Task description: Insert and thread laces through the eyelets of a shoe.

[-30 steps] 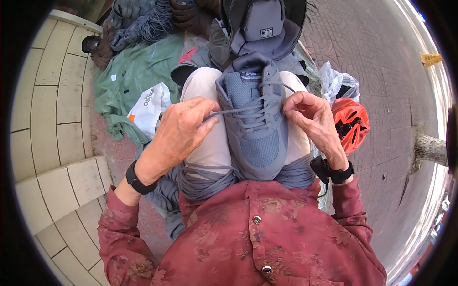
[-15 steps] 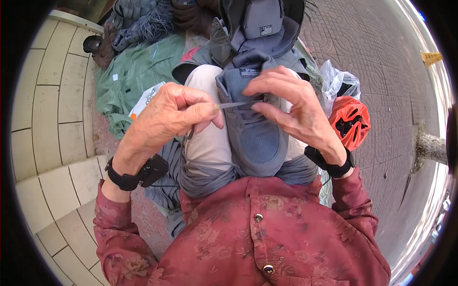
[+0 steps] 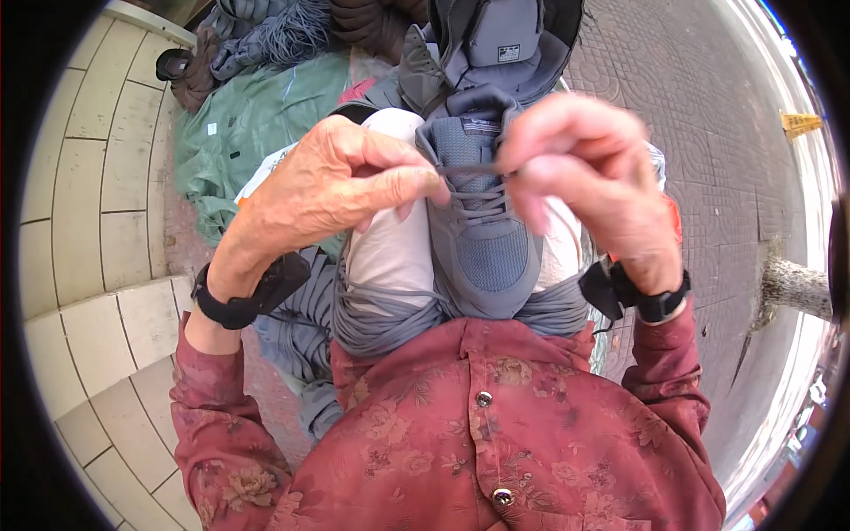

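A grey-blue sneaker (image 3: 488, 257) rests between my thighs, its toe pointing at my body and its heel away. Lacing crosses the lower part of its tongue. Over the tongue stretches a dark grey shoelace (image 3: 469, 168), running from hand to hand. My left hand (image 3: 354, 181) pinches it between thumb and forefinger at the shoe's left edge. On the right side, my right hand (image 3: 584, 168) is closed on the lace's other end, its fingers smeared by motion. Bundles of grey laces (image 3: 385, 314) lie draped across my lap on both sides of the toe.
An open grey bag (image 3: 505, 44) stands beyond the shoe, beside another grey shoe (image 3: 419, 75). Green sheeting (image 3: 257, 124) covers the ground at the left, with piled shoes and laces (image 3: 274, 40) behind. A tiled wall (image 3: 80, 221) runs along the left; a tree trunk (image 3: 797, 285) is at the right.
My right hand has moved up and to the right, drawing the shoelace outward. My left hand keeps its pinch and sits slightly farther right. The view has shifted a little.
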The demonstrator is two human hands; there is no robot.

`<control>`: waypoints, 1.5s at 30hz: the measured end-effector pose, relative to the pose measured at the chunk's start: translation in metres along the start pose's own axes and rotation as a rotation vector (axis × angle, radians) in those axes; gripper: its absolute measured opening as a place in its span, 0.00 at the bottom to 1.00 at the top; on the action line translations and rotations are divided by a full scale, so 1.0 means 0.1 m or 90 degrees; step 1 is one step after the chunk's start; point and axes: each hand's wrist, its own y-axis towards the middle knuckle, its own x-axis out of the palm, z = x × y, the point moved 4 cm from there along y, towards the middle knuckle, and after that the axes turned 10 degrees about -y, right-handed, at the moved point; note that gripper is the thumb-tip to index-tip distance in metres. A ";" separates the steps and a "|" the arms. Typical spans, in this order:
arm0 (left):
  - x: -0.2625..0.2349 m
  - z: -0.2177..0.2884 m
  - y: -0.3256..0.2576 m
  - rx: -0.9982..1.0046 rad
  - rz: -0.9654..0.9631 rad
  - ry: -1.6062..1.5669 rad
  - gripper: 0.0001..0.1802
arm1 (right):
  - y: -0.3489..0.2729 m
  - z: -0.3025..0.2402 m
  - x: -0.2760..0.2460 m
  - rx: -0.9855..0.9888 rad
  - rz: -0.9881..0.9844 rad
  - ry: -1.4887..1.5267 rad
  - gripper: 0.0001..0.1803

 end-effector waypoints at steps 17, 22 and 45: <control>0.56 -0.41 0.47 0.233 0.209 0.324 0.13 | -1.98 -1.21 -3.07 -0.148 0.234 0.321 0.19; 0.53 -0.38 0.58 0.097 0.137 0.170 0.10 | -1.85 -0.80 -2.73 -0.051 0.505 -0.200 0.21; 0.30 -0.40 0.58 -0.158 0.035 -0.073 0.12 | -0.54 0.64 -0.12 0.056 0.299 -0.564 0.05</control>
